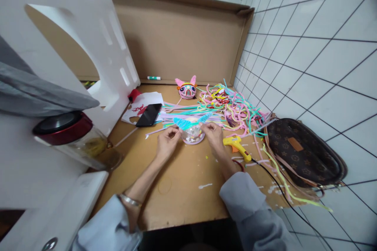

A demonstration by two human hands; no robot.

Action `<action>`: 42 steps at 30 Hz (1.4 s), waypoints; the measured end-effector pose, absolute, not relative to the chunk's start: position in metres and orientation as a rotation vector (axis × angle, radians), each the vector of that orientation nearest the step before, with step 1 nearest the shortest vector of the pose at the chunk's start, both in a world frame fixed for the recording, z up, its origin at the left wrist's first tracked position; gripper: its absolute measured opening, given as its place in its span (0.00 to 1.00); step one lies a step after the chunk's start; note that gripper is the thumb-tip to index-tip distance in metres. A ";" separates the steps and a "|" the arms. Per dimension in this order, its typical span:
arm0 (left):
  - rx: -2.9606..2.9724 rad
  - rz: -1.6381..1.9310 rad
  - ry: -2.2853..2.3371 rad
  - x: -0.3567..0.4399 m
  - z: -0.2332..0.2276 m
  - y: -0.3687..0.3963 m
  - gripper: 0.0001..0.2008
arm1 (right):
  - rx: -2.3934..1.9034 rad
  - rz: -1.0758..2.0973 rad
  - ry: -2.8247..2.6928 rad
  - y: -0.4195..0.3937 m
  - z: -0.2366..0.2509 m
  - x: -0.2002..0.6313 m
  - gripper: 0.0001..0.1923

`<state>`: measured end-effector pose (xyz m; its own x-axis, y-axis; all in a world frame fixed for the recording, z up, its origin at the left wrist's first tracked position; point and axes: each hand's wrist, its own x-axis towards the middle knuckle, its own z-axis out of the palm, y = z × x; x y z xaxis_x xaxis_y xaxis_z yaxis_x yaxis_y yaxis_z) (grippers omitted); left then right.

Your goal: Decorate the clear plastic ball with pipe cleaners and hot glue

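In the head view, my left hand and my right hand pinch opposite sides of a clear plastic ball low over the table. Small coloured bits show inside it, with a pale pink rim at its base. Two bright blue fuzzy ear shapes, apparently pipe cleaner, spread from its top. Exactly where the fingertips grip, ball or blue piece, is hard to make out. Behind lie long pastel pipe cleaners. Near my right wrist rests a yellow glue gun.
A finished pink animal head sits at the back beside a tangled pipe-cleaner pile. A black phone lies on cut paper. A brown handbag stands right, a glass jar left. The glue gun's cord runs off the front right.
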<state>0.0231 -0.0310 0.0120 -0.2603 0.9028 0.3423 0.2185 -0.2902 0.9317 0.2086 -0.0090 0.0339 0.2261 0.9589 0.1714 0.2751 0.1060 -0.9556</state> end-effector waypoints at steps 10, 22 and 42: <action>1.416 1.591 1.378 0.023 0.011 -0.028 0.12 | -1.357 0.793 -1.249 -0.008 0.033 0.209 0.20; 1.495 1.646 1.399 0.026 0.014 -0.036 0.13 | -1.399 0.707 -1.412 -0.007 0.035 0.218 0.11; 2.044 1.567 1.759 0.010 0.009 -0.018 0.10 | -1.128 0.662 -1.440 -0.008 0.051 0.221 0.13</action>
<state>0.0100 -0.0181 0.0090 -0.1410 0.7508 0.6454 0.7277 -0.3634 0.5817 0.2212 -0.0080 0.0514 0.0935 0.9031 0.4192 0.2696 0.3823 -0.8838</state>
